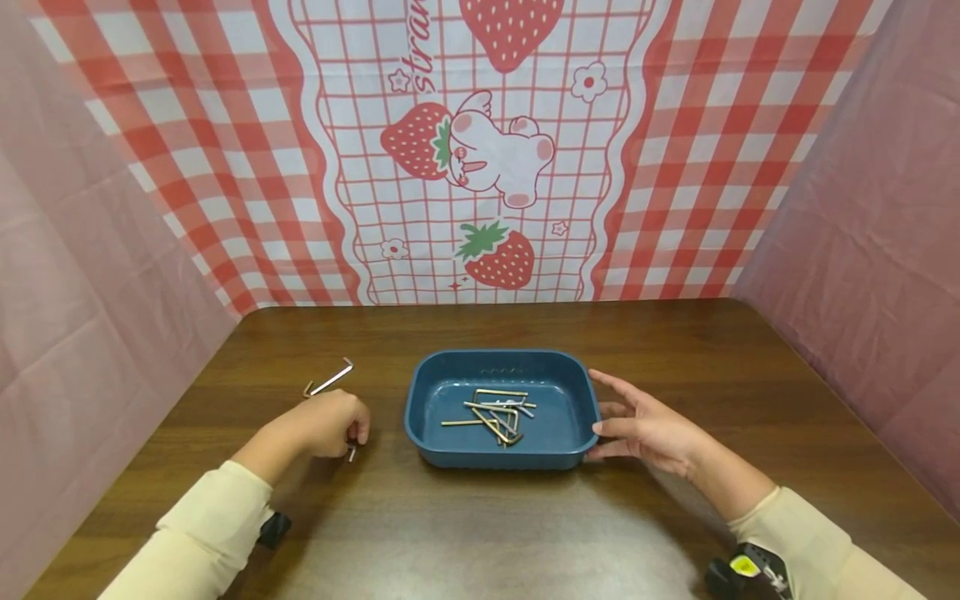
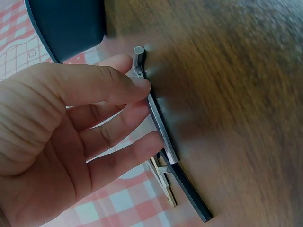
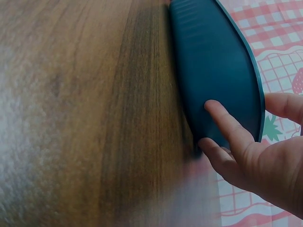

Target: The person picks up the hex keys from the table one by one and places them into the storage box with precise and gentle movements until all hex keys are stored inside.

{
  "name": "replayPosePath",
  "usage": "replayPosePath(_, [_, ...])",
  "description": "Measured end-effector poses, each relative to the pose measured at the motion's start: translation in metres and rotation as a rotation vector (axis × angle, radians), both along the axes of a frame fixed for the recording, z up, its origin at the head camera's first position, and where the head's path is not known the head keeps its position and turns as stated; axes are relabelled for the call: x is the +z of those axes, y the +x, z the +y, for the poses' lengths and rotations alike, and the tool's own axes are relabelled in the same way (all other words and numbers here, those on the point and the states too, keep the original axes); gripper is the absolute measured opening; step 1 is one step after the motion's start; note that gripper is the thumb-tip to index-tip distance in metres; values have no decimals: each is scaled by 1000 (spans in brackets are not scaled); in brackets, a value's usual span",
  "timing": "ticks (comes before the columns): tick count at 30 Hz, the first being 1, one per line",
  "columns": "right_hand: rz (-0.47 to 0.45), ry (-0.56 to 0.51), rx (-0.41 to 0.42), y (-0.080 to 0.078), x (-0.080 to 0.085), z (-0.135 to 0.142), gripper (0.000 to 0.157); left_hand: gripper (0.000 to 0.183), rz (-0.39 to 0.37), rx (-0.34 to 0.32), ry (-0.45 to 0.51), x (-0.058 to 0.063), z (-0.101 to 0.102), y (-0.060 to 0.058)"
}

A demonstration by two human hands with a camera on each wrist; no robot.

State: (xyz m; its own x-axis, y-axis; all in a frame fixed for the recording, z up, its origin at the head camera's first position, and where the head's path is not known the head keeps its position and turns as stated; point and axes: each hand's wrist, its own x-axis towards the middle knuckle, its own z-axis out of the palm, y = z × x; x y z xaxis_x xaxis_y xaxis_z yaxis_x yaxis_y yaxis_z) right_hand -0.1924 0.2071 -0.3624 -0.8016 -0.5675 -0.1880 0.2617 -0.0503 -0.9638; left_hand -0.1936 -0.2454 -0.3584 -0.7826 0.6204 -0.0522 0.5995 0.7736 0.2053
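Between thumb and fingertips, my left hand [image 1: 330,423] pinches a silver hex key [image 2: 161,123] low over the wooden table. A black hex key [image 2: 189,191] runs past its lower end in the left wrist view. At the right end of a blue rectangular tray [image 1: 495,459], my right hand [image 1: 656,433] has its fingers spread. Two of its fingertips [image 3: 213,105] press on the tray's outer wall, and another digit touches near the rim. Several gold and silver hex keys [image 1: 498,414] lie crossed in a loose pile inside the tray.
Beyond my left hand lie a silver hex key [image 1: 332,377] and the end of a gold-coloured one [image 1: 307,389] on the table [image 1: 480,533]. A red and white checked cloth [image 1: 495,167] hangs behind, with pink cloth [image 1: 82,250] at both sides.
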Motion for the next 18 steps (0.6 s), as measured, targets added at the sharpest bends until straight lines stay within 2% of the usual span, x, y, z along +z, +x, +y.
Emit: replayPosePath(18, [2,-2,-9,-1,-3,1,90,31,-8,23,7,-2,2,1])
